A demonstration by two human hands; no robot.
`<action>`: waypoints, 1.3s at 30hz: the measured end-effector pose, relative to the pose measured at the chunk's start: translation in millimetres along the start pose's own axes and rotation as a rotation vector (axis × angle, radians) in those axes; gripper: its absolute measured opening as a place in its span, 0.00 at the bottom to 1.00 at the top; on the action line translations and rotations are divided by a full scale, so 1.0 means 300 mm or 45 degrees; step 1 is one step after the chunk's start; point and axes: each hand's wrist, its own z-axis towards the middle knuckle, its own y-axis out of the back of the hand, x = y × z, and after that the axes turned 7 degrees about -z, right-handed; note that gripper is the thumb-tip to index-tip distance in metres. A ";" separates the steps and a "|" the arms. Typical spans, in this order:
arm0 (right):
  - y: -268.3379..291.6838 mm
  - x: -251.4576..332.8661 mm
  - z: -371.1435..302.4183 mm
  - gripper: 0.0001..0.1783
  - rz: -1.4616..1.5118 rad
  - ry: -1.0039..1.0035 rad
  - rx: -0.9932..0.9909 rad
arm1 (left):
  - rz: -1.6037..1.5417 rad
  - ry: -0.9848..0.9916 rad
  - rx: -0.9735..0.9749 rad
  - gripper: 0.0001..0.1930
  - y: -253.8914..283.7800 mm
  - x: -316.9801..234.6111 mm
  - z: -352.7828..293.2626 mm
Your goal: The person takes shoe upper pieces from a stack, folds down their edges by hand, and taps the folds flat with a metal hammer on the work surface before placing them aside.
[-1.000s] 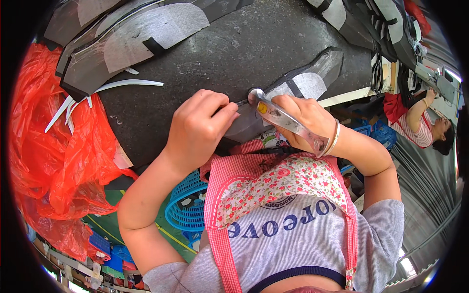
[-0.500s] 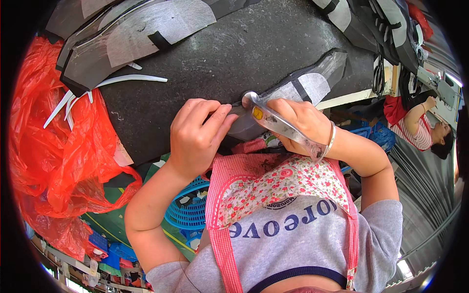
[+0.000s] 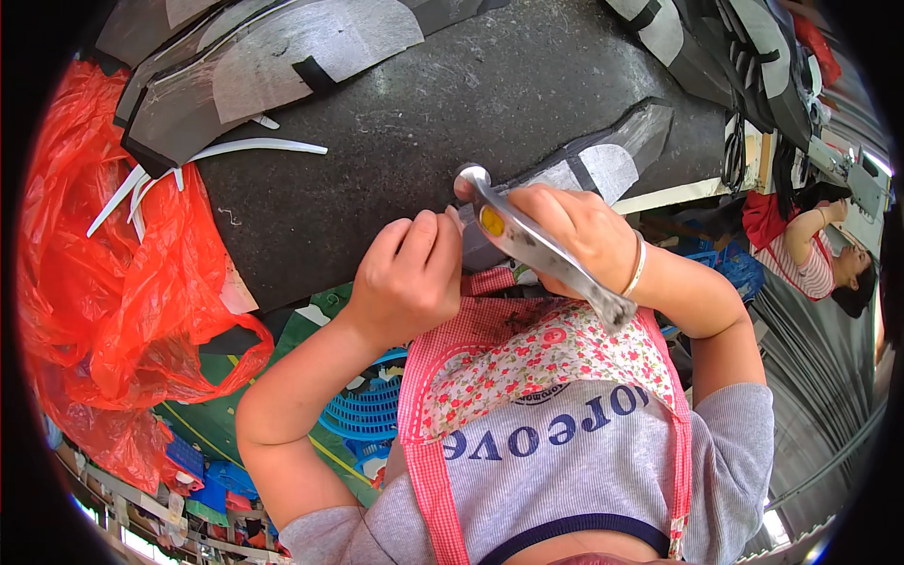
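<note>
My right hand (image 3: 574, 231) is closed round a shiny metal hammer (image 3: 535, 243) with a round polished face and a yellow spot. Its head hovers by the near end of a long dark grey piece (image 3: 650, 137) that carries a pale patch (image 3: 605, 169) and a black strip. My right hand covers part of that piece. With curled fingers, my left hand (image 3: 414, 273) pinches the left end of the same piece; the fingertips hide the exact grip.
The black worktop (image 3: 377, 113) bears stacked grey pieces (image 3: 273, 71) far left and more pieces (image 3: 758, 56) far right. White curved strips (image 3: 259, 147) lie beside a red plastic bag (image 3: 122, 282). Below are blue baskets (image 3: 363, 410). A co-worker (image 3: 800, 245) sits at right.
My left hand has moved right and in toward the hammer. The hammer's head has shifted slightly left and up, its handle end slightly down.
</note>
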 end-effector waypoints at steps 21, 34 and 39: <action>0.219 -0.182 -0.147 0.11 0.299 -0.356 -0.200 | 0.690 0.454 -0.171 0.22 0.155 0.266 0.311; 0.285 -0.471 -0.015 0.15 -0.927 -0.253 -0.806 | 0.420 0.547 -0.126 0.17 0.187 0.291 0.334; 0.263 -0.295 0.039 0.17 -0.409 0.002 -0.950 | 0.256 0.488 0.040 0.13 0.198 0.232 0.324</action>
